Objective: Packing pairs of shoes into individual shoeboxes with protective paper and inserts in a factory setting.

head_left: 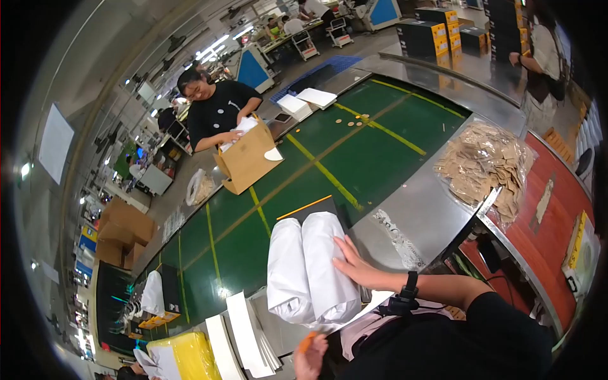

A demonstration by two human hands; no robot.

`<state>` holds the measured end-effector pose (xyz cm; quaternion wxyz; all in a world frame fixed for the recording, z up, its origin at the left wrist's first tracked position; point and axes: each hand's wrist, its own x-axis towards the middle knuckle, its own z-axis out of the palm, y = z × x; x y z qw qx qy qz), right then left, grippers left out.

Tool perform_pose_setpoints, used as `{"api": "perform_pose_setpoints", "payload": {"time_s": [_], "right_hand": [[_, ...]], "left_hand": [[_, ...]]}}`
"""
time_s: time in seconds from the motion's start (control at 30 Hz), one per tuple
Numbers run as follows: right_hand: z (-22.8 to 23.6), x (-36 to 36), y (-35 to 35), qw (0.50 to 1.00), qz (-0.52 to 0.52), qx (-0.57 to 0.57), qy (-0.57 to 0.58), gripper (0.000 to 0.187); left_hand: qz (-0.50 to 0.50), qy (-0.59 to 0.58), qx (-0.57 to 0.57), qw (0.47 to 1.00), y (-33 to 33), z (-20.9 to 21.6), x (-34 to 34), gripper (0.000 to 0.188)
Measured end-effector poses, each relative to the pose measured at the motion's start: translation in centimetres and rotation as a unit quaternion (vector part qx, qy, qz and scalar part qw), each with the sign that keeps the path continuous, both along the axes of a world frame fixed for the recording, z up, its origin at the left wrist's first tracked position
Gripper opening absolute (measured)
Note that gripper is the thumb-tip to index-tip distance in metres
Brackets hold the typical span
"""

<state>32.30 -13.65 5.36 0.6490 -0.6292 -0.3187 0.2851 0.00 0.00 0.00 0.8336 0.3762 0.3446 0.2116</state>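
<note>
Two long bundles wrapped in white paper [288, 269] lie side by side in front of me, over a dark box [310, 208] with an orange edge. My right hand [354, 263] rests flat against the right bundle, fingers spread, a black band on its wrist. Below the near end of the bundles is my left hand [310, 358], an orange cover on one fingertip. Its fingers look loosely bent and apart, and I see nothing held in them. Near it a white sheet [364, 310] sticks out from under the right bundle.
A green conveyor belt [304, 183] with yellow lines runs past. Across it, a co-worker handles white paper in an open cardboard box [250, 158]. Stacks of white paper [247, 335] and a yellow package [183, 358] stand at lower left. A plastic bag of brown pieces [484, 164] lies at right.
</note>
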Motion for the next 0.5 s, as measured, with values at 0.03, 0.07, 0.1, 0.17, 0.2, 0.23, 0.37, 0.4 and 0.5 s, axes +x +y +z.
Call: {"api": "perform_pose_setpoints", "payload": {"time_s": [0.03, 0.07, 0.1, 0.17, 0.2, 0.23, 0.37, 0.4, 0.5], "right_hand": [[0.6, -0.2, 0.1, 1.0, 0.009, -0.015, 0.012, 0.088], [1.0, -0.8, 0.3, 0.999, 0.021, -0.034, 0.025, 0.088], [1.3, -1.1, -0.7, 0.999, 0.025, -0.041, 0.025, 0.088], [2.0, -1.7, -2.2, 0.997, 0.028, -0.054, 0.039, 0.085], [2.2, -1.7, -2.2, 0.998, 0.023, -0.052, 0.039, 0.085], [2.3, -1.8, -2.2, 0.996, 0.016, -0.058, 0.066, 0.086], [1.0, -2.2, -2.2, 0.985, 0.004, 0.007, 0.173, 0.087], [0.4, -1.4, -2.3, 0.984, 0.004, -0.002, 0.178, 0.087], [-2.4, 2.5, -4.4, 0.951, -0.017, 0.197, 0.239, 0.071]], "left_hand": [[-0.01, 0.001, 0.005, 1.0, 0.8, 0.2, 0.3, 0.04], [0.101, 0.086, 0.057, 0.99, 0.9, 4.4, 2.5, 0.034], [0.076, -0.011, 0.135, 0.988, 1.3, 4.7, 1.8, 0.032], [0.127, 0.07, 0.237, 0.961, 2.0, 7.3, 3.6, 0.045], [0.123, 0.107, 0.298, 0.941, 2.5, 9.3, 5.4, 0.051], [0.127, 0.105, 0.298, 0.94, 3.3, 9.1, 6.8, 0.051], [-0.003, 0.084, 0.346, 0.934, 3.8, 5.4, 12.9, 0.056], [-0.07, 0.019, 0.239, 0.968, 2.3, 4.7, 14.3, 0.058], [-0.105, 0.037, 0.321, 0.941, -3.2, 7.6, 19.9, 0.065]]}}
